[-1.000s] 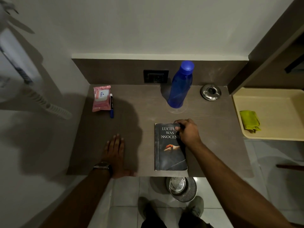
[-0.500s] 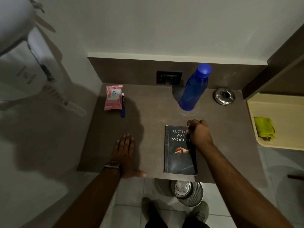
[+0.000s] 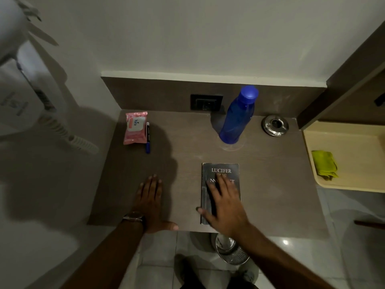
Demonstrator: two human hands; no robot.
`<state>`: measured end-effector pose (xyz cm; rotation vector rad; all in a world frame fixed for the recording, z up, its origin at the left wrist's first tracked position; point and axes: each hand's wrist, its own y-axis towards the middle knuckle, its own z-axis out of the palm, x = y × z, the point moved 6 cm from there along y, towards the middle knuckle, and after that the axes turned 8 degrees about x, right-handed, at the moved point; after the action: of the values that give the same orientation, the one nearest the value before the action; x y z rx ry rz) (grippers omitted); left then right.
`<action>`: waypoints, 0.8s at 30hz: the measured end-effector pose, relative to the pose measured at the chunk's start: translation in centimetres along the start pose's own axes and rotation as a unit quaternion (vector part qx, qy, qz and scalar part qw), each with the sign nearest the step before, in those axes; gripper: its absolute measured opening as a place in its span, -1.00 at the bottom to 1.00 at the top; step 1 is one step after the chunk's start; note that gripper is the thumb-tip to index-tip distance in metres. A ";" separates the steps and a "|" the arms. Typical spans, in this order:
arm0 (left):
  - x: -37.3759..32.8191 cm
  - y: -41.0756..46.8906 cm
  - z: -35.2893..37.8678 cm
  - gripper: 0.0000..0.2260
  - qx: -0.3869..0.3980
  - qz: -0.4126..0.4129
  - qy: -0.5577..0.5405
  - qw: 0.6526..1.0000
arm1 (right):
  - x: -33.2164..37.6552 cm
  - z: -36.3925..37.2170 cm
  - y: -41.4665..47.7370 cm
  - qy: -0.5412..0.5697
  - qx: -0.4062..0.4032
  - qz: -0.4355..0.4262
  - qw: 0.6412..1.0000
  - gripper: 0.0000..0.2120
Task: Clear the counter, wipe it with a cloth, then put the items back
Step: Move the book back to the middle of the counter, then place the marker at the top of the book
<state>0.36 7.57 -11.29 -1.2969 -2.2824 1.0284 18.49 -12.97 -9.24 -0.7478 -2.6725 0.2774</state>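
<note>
A dark paperback book lies flat on the brown counter near its front edge. My right hand is spread over the book's lower half, fingers apart, blurred by motion. My left hand rests flat on the counter to the left, palm down, thumb at the front edge. A blue bottle stands upright at the back. A pink wipes pack and a blue pen lie side by side at the back left. A round metal ashtray sits at the back right.
A yellow-green cloth lies folded in a cream tray to the right of the counter. A wall socket is behind the bottle. A metal bin stands on the tiled floor below the counter edge. A wall phone with coiled cord hangs at left.
My right hand has slid from the book's top right corner down toward its lower half and opened flat. The left hand has stayed put. The camera shifted slightly.
</note>
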 end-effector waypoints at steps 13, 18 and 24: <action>-0.4 -0.6 -1.0 0.48 0.012 -0.005 0.022 1.000 | -4.4 -1.5 3.5 -0.044 -0.017 0.054 0.997 -0.15; -0.4 -0.6 -1.0 0.50 0.013 -0.005 0.010 1.000 | -4.3 -1.2 3.7 -0.049 -0.008 0.032 0.998 -0.14; -0.5 -0.8 -1.1 0.50 0.018 -0.008 0.006 1.000 | -4.0 -1.4 3.6 -0.058 -0.026 0.001 0.998 -0.14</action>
<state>0.75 7.34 -9.90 -1.2660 -2.2514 1.0482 23.93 -11.94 -10.03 -0.7732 -2.7970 0.2607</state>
